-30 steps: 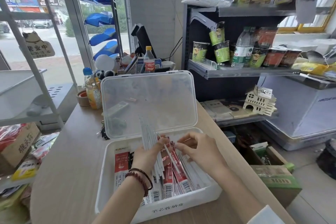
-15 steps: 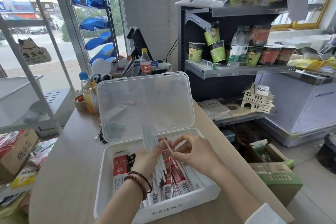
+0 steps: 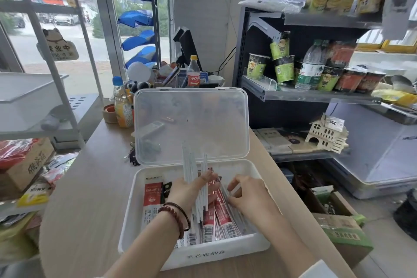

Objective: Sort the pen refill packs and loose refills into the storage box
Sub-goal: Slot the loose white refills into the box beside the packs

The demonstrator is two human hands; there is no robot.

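You are working over the white storage box [image 3: 203, 255], which is sitting on the wooden worktop [image 3: 79, 198] with its clear lid [image 3: 191, 119] standing open at the far side. Your left hand [image 3: 189, 192] is gripping a bundle of white loose refills [image 3: 189, 165], with the fingers curled round the middle of the bundle. The refills are pointing up and away from you, so their tips are showing against the lid while their lower ends are reaching down into the box. Your right hand [image 3: 252, 196] is reaching into the right part of the box, just beside the bundle. Its fingers are bent down onto the contents there, and I cannot tell whether they are pinching anything. Between your two hands the red refill packs [image 3: 217, 219] are lying in a row with their barcoded ends towards the near wall. One more red pack [image 3: 153, 201] is lying flat along the left side of the box. You are wearing a dark bead bracelet [image 3: 178, 216] on your left wrist. A cola bottle [image 3: 193, 74] is standing behind the lid, at the far end of the worktop.
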